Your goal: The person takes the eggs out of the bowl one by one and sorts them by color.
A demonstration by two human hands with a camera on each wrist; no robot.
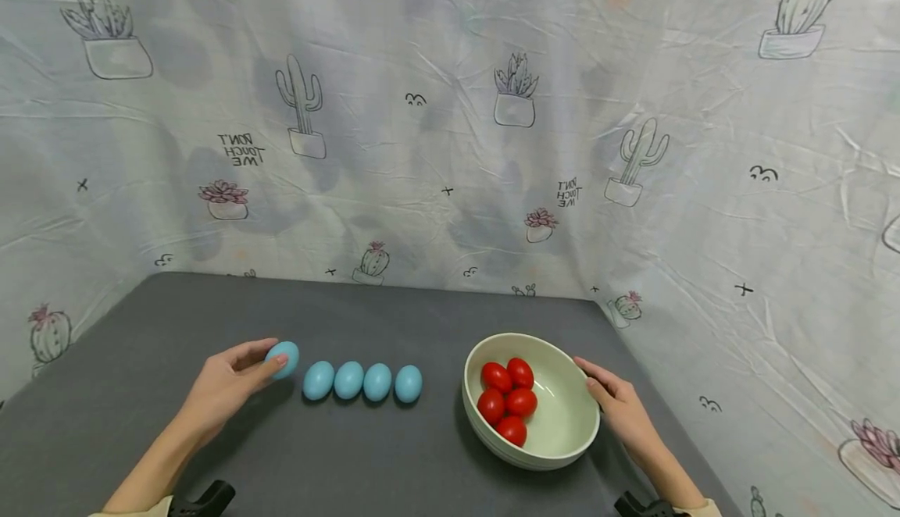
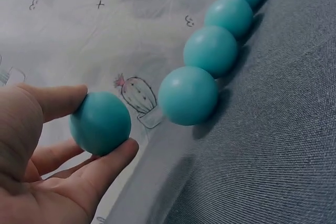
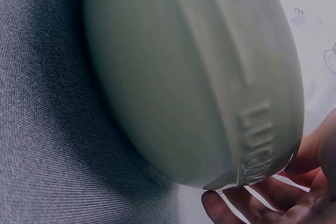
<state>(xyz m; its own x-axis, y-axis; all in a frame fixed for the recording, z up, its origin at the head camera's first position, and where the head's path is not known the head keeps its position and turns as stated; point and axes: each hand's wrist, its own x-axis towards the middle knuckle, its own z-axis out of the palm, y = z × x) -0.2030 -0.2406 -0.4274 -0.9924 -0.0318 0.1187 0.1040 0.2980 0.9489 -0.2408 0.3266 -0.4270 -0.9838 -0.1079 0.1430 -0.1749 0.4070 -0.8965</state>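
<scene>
My left hand (image 1: 228, 383) pinches a light blue egg (image 1: 284, 359) between thumb and fingers, just left of a row of several matching eggs (image 1: 348, 380) on the grey table. The left wrist view shows this held egg (image 2: 101, 123) apart from the nearest egg of the row (image 2: 188, 96). At the right, my right hand (image 1: 622, 409) holds the side of a pale green bowl (image 1: 566, 415) at its rim. Several glossy red, tomato-like ovals (image 1: 508, 401) lie together on the bowl's left side. Raised lettering marks the bowl's outer wall (image 3: 173, 87) in the right wrist view.
The dark grey cloth-covered table (image 1: 337, 462) reaches back to a pale curtain (image 1: 436, 142) printed with cacti. The curtain also hangs along the left and right sides. Grey tabletop lies between the egg row and the bowl.
</scene>
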